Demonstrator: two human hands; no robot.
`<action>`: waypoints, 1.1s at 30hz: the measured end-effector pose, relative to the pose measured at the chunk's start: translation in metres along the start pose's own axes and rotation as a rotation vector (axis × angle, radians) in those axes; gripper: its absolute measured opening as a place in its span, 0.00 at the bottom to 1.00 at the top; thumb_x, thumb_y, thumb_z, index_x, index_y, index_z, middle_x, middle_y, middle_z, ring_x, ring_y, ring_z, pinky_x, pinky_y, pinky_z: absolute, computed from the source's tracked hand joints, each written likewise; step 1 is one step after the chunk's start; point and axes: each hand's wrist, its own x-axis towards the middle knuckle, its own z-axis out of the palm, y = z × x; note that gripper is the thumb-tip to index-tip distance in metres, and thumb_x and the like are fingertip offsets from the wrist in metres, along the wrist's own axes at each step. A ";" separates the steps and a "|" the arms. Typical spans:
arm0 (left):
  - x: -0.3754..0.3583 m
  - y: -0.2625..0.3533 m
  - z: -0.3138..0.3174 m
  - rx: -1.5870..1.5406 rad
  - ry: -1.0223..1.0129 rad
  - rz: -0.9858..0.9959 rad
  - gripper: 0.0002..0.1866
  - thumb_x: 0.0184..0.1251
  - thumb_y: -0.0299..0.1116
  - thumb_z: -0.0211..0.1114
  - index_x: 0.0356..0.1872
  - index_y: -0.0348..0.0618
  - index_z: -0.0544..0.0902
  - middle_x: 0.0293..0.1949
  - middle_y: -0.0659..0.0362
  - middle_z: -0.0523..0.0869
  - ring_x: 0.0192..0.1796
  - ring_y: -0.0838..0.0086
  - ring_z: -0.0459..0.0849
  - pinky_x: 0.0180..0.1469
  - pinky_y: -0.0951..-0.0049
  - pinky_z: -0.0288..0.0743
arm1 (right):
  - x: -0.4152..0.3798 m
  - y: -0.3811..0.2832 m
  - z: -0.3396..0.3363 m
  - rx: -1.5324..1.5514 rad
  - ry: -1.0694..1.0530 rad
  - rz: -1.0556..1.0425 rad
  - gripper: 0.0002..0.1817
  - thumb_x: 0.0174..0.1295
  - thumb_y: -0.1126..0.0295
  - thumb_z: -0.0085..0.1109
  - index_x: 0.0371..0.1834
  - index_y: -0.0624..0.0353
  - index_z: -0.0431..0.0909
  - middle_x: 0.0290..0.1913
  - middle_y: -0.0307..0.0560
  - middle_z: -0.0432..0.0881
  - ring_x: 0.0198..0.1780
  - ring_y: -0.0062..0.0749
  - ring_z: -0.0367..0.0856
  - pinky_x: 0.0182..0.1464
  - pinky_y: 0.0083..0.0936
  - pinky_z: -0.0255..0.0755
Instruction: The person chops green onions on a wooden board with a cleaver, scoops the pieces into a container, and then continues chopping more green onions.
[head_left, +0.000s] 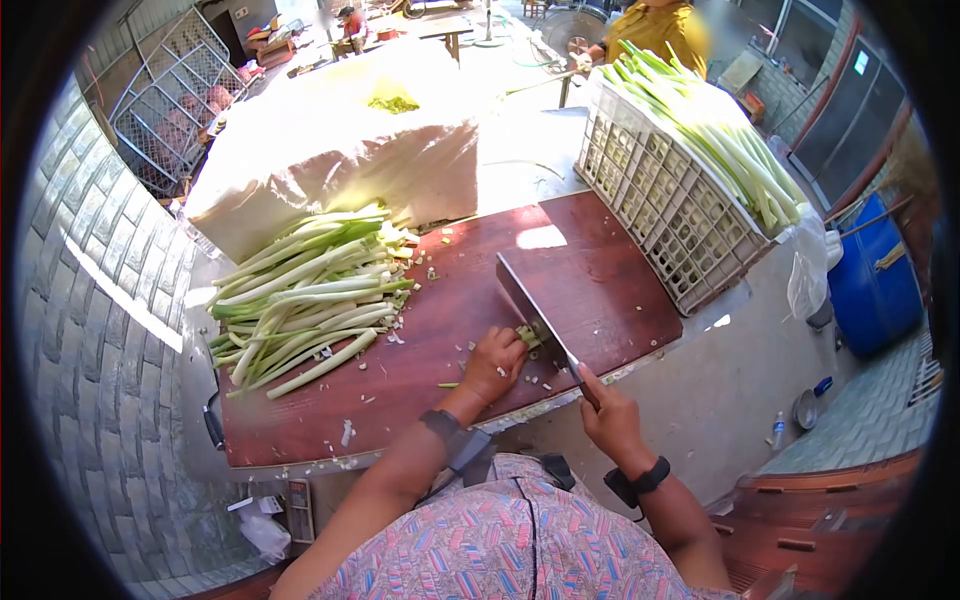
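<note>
My right hand (610, 425) is wrapped round the handle of a cleaver (527, 305), its broad blade standing on edge over the red-brown board (600, 255). Just left of the blade, my left hand (497, 362) is closed on a short bunch of green onions (530, 337), whose cut ends face the cleaver. Small white and green bits lie on the board around both hands. To the left lies a large pile of long green onions (310, 295), white stalks pointing various ways.
A plastic crate (665, 190) heaped with green onions (710, 130) stands at the board's right. Behind the pile is a cloth-covered block (340, 180). A blue barrel (875, 280) stands far right. A person in yellow (655, 35) is beyond the crate.
</note>
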 end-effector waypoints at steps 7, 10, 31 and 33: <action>-0.001 0.000 0.004 0.011 -0.023 -0.048 0.05 0.54 0.26 0.66 0.32 0.41 0.81 0.37 0.54 0.79 0.41 0.57 0.77 0.42 0.61 0.75 | -0.014 -0.012 -0.032 -0.058 0.035 -0.063 0.30 0.57 0.71 0.61 0.65 0.41 0.74 0.23 0.48 0.74 0.24 0.46 0.77 0.27 0.40 0.71; 0.001 -0.002 0.006 -0.006 0.020 -0.017 0.03 0.53 0.27 0.65 0.29 0.42 0.82 0.33 0.55 0.79 0.40 0.59 0.77 0.43 0.63 0.75 | -0.017 -0.018 -0.040 -0.109 0.011 -0.102 0.29 0.58 0.70 0.61 0.65 0.38 0.74 0.22 0.47 0.72 0.22 0.44 0.76 0.23 0.39 0.70; 0.000 -0.003 0.003 0.015 0.013 -0.092 0.05 0.52 0.26 0.67 0.28 0.42 0.79 0.33 0.54 0.77 0.40 0.55 0.75 0.41 0.59 0.73 | -0.019 -0.006 -0.020 -0.036 -0.014 -0.008 0.29 0.57 0.73 0.60 0.65 0.40 0.74 0.26 0.54 0.78 0.26 0.50 0.79 0.30 0.41 0.73; 0.000 -0.002 0.002 -0.053 0.064 -0.044 0.05 0.52 0.26 0.67 0.28 0.42 0.78 0.34 0.54 0.77 0.41 0.56 0.76 0.42 0.60 0.73 | -0.022 -0.002 -0.022 -0.006 -0.019 0.043 0.29 0.57 0.73 0.60 0.64 0.42 0.75 0.27 0.54 0.79 0.28 0.51 0.80 0.31 0.40 0.74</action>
